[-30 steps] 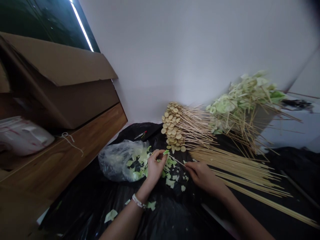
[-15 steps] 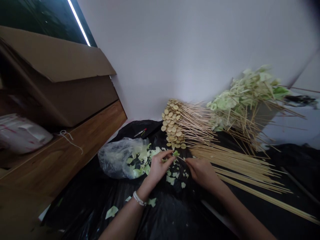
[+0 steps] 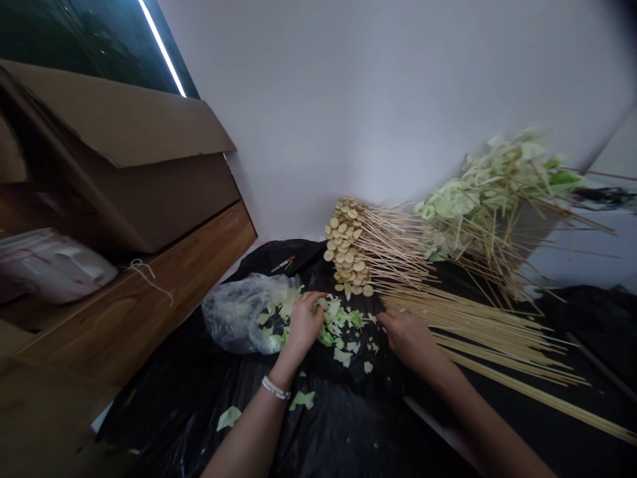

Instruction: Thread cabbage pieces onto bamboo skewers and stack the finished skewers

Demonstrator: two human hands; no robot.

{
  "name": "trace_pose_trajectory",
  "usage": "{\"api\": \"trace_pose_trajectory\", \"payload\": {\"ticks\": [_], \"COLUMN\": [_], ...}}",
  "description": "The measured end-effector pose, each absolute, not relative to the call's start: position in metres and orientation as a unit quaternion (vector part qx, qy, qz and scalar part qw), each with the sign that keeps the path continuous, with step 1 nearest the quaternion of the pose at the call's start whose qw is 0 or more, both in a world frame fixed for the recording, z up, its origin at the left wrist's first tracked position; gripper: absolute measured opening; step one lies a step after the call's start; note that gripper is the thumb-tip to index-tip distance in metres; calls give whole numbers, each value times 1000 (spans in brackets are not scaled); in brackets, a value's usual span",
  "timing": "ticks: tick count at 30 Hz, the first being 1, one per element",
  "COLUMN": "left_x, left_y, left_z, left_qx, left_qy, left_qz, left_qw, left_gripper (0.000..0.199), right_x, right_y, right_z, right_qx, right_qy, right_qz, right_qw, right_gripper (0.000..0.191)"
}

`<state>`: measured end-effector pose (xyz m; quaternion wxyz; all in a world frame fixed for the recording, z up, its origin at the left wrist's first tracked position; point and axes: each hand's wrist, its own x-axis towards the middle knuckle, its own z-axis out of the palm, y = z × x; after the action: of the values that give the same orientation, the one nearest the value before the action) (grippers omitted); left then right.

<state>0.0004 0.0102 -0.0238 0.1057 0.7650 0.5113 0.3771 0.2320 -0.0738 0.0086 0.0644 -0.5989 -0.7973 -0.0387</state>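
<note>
My left hand [image 3: 304, 323] reaches over torn cabbage pieces [image 3: 341, 323], its thumb and forefinger apart with a gap between them. Its lower fingers are partly hidden, so any contact with the leaves is hard to make out. My right hand [image 3: 407, 335] is closed in a pinch around the end of a thin wooden skewer [image 3: 371, 320]. That skewer points left, and a green bit of cabbage [image 3: 356, 318] shows at its tip. Next to my left hand, a clear plastic bag [image 3: 233, 315] lies with its mouth toward the pieces.
Skewered round slices [image 3: 346, 245] are stacked against the wall. Bare skewers [image 3: 488, 332] lie at right, below a heap of skewered cabbage [image 3: 478, 186]. Black plastic sheeting [image 3: 338, 425] covers the surface. A pen [image 3: 283, 264] lies behind the bag; a cardboard box [image 3: 164, 179] stands left.
My left hand has moved left, away from the skewer tip, and down to the cabbage pieces. My right hand still pinches the skewer, shifted slightly right. The whole view has shifted a little.
</note>
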Motion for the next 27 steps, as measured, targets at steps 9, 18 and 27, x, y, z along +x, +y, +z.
{"api": "trace_pose_trajectory", "payload": {"ticks": [9,18,27], "left_x": [-4,-3,3], "left_y": [10,10,-16], "left_z": [-24,-25,64], "left_qx": [781,765,778], "left_qy": [529,525,441], "left_qz": [320,365,436], "left_qw": [85,81,101], "left_gripper": [46,25,14], "right_x": [231,231,257], "right_y": [-72,-72,-107], "right_z": [3,0,60], "right_qx": [-590,-578,-517], "right_qy": [-806,-809,-766], "right_qz": [-1,-33,-128], "right_qw": [33,101,359], "right_gripper": [23,24,24]}}
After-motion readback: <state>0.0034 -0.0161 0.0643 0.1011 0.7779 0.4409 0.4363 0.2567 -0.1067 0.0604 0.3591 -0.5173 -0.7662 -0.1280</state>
